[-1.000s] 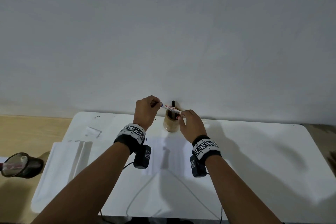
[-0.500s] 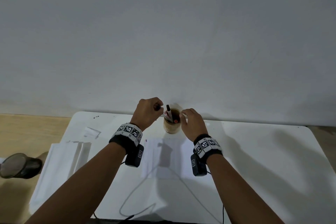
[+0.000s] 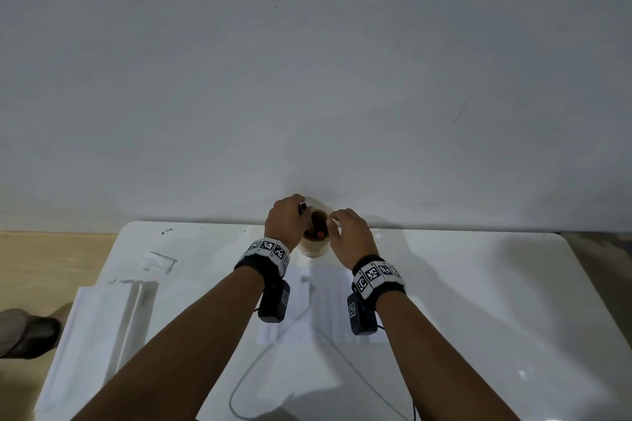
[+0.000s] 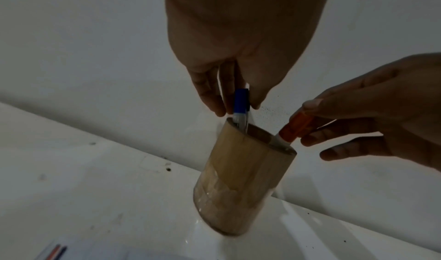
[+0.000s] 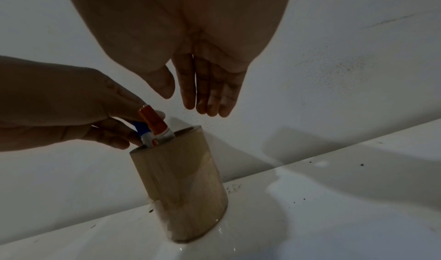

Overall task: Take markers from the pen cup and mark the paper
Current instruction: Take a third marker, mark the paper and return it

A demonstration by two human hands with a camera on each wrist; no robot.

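A wooden pen cup (image 3: 312, 247) stands at the table's far edge against the wall. My left hand (image 3: 297, 213) pinches the blue cap of a blue marker (image 4: 240, 102) that stands in the cup's left side. An orange-capped marker (image 5: 154, 122) leans in the cup as well. My right hand (image 5: 188, 98) hovers just above and to the right of the rim, fingers straight and holding nothing. The white paper (image 3: 328, 304) lies on the table just in front of the cup, between my wrists; a corner with short pen strokes (image 4: 56, 250) shows in the left wrist view.
The white table (image 3: 478, 301) ends at a grey wall right behind the cup. A stack of white sheets (image 3: 95, 328) and a small paper slip (image 3: 158, 261) lie at the left. A cable (image 3: 253, 366) runs across the near table. A dark object (image 3: 24, 331) sits on the floor at left.
A second ago both hands held the orange-capped marker level above the cup. It now stands in the cup, my right hand has let go, and my left hand has taken the blue marker's cap.
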